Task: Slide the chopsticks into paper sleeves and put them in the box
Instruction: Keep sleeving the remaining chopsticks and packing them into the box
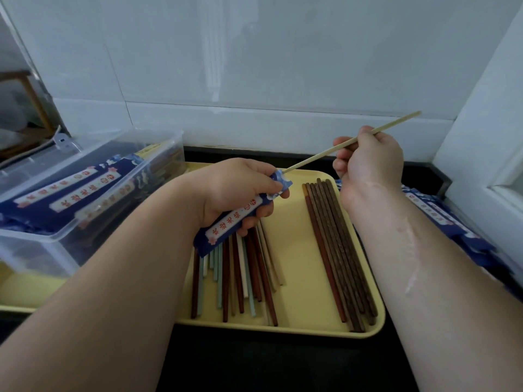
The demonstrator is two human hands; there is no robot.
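Note:
My left hand (235, 190) grips a blue paper sleeve (237, 216) with a white label strip, held slanted over the yellow tray (294, 244). My right hand (368, 159) pinches a pale wooden chopstick (317, 157), whose thin tip sits at the sleeve's open top end. On the tray lie a mixed pile of red, pale and light-blue chopsticks (240, 278) under my left hand and a row of dark brown chopsticks (336, 250) on the right. A clear plastic box (70, 193) at the left holds several filled blue sleeves.
A stack of blue paper sleeves (452, 222) lies to the right of the tray, partly behind my right forearm. White tiled walls close the back and right side. The counter is dark. A wooden frame (31, 103) stands at far left.

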